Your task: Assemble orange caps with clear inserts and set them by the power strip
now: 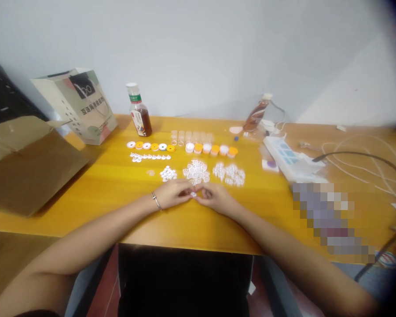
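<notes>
My left hand (174, 193), with a bracelet at the wrist, meets my right hand (214, 197) low over the table. Between their fingertips is a small white plastic piece (193, 194), pinched from both sides; its exact kind is too small to tell. Just beyond my fingers lies a pile of white openwork pieces (196, 171), with a similar pile (229, 174) to its right. Small white round pieces (168, 173) lie in a heap beyond my left hand. Farther back sit a row of white and orange ring-shaped caps (151, 146) and a row of stacked caps (211, 149).
Clear small cups (191, 137) stand behind the caps. Two drink bottles, one left (141, 114) and one right (257, 115), stand by the wall. A cardboard box (36, 171) and paper bag (86, 105) fill the left; a power strip (284, 154) and cables (359, 156) lie right.
</notes>
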Available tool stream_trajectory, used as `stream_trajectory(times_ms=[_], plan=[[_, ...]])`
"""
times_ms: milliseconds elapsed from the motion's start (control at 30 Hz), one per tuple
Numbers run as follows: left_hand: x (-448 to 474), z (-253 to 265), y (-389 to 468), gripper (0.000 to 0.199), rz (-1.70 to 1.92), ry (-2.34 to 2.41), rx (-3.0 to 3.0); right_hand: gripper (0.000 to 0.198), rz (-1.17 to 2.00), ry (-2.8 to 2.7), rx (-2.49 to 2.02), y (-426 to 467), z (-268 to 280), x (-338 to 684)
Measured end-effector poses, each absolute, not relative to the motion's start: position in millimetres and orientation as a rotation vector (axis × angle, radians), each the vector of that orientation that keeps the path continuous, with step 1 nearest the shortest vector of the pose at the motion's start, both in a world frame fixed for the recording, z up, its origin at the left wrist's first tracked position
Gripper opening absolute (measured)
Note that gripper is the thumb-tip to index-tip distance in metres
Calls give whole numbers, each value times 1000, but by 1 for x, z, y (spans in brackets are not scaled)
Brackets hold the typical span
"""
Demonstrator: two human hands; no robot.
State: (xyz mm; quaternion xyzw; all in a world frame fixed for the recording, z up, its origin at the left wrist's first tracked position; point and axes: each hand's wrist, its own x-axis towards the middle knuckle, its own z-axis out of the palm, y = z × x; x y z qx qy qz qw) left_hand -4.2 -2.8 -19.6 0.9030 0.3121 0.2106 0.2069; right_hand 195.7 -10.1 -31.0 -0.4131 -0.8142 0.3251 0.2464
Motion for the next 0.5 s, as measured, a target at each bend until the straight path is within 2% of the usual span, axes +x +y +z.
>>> stream_trajectory(times_ms=[333,433,500], plan=[[-6,-19,1,16,605,820,2610,17,865,-2214,-1149,-7,-34,196],[-38,1,19,19,896,936,2668,19,865,-2198,-1149,-8,-36,196],[-76,16,40,18,1219,1255,2554,19,859,-2198,-1145,-8,-37,197]])
